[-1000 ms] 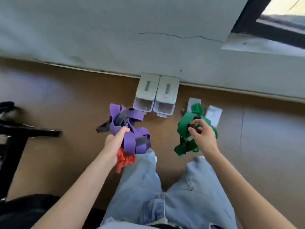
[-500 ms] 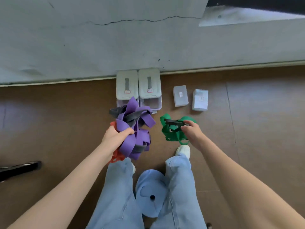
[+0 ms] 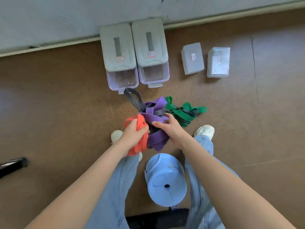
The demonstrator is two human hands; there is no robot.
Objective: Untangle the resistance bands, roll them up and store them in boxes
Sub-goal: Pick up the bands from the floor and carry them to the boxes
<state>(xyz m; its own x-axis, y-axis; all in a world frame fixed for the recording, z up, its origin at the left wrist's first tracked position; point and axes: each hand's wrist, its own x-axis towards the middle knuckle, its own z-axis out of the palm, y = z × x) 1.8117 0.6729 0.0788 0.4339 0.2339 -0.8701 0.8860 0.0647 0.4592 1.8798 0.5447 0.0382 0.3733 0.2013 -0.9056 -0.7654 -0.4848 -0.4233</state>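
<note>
The left hand (image 3: 133, 134) grips the orange band (image 3: 140, 142), hiding its middle; the right hand (image 3: 171, 129) pinches the purple band (image 3: 156, 138). A green band (image 3: 183, 113) lies right of it, boxes (image 3: 120, 63) beyond.

Purple band (image 3: 155, 119); green band (image 3: 184, 113)

This looks like a plain indoor room, perhaps a home or a simple exercise space, though which cannot be told. A brown speckled floor (image 3: 57, 100) runs up to a pale grey painted wall (image 3: 49, 19) with a light skirting strip at its foot. Two grey-lidded clear plastic storage boxes (image 3: 134, 53) stand against the wall, two small white cartons (image 3: 205, 61) beside them, and a light blue plastic stool (image 3: 165, 179) stands on the floor.
</note>
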